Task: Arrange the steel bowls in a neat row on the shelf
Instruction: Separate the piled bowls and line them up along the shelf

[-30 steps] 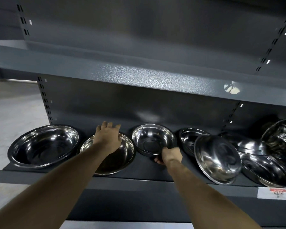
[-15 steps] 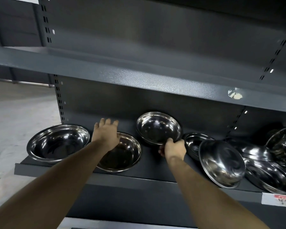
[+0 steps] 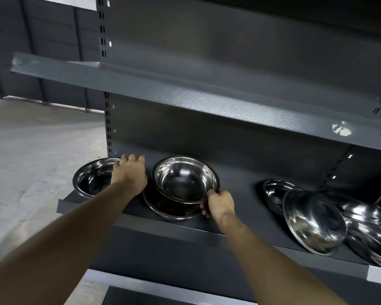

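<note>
Two bowls overlap: the right hand (image 3: 220,203) pinches the raised bowl (image 3: 185,179) by its rim above another bowl (image 3: 169,209). The left hand (image 3: 131,176) rests open, holding nothing. That thin rim grip could slip, I reckon, dropping steel onto steel.

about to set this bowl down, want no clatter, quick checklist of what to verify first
1. Right hand has the held bowl by its near rim: ok.
2. Held bowl level: not ok, it tilts toward the camera.
3. Landing spot free: not ok, a second bowl lies right under it.
4. Left hand clear of the drop: cannot tell, it rests beside the held bowl's rim.
5. Far-left bowl seated flat on the shelf: ok.
6. Right-side bowls in a row: not ok, they lean and overlap.
</note>
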A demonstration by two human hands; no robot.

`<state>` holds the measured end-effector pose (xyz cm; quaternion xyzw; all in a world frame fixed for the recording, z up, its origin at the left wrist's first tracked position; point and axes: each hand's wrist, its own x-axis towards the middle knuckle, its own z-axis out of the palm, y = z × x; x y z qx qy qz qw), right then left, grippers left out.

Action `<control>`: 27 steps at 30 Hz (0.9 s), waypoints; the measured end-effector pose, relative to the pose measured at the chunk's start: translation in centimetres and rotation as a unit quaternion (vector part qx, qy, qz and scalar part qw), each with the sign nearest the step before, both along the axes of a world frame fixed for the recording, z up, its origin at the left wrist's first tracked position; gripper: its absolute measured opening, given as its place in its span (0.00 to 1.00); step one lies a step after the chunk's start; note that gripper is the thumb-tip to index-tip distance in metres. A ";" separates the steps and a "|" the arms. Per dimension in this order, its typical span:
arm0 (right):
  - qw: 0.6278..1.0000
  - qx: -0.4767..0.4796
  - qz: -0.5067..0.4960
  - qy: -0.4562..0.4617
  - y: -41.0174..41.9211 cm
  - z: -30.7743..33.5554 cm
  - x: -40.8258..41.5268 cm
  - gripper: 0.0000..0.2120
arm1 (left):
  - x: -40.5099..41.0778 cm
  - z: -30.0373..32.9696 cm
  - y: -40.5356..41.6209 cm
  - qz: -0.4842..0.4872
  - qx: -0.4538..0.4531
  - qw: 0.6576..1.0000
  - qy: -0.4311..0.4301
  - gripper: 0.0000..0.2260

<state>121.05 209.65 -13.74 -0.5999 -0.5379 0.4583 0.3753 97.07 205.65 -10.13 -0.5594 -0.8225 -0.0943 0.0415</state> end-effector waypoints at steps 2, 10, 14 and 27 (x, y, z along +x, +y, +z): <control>1.000 0.000 0.004 -0.023 -0.2 -0.1 -0.2 0.08 | -0.1 -0.1 -0.3 0.000 -0.001 1.000 0.002 0.28; 0.994 0.005 -0.052 -0.093 -0.1 -0.9 -1.0 0.13 | 0.3 -0.5 -0.4 -0.026 0.001 1.000 -0.005 0.27; 0.984 0.012 -0.088 -0.152 0.0 -0.6 -0.5 0.22 | 1.2 -0.6 -0.2 -0.049 0.000 0.999 -0.009 0.27; 0.971 -0.020 -0.162 -0.174 -0.4 -1.2 1.4 0.20 | 4.0 -1.4 1.2 -0.157 0.002 0.987 -0.018 0.22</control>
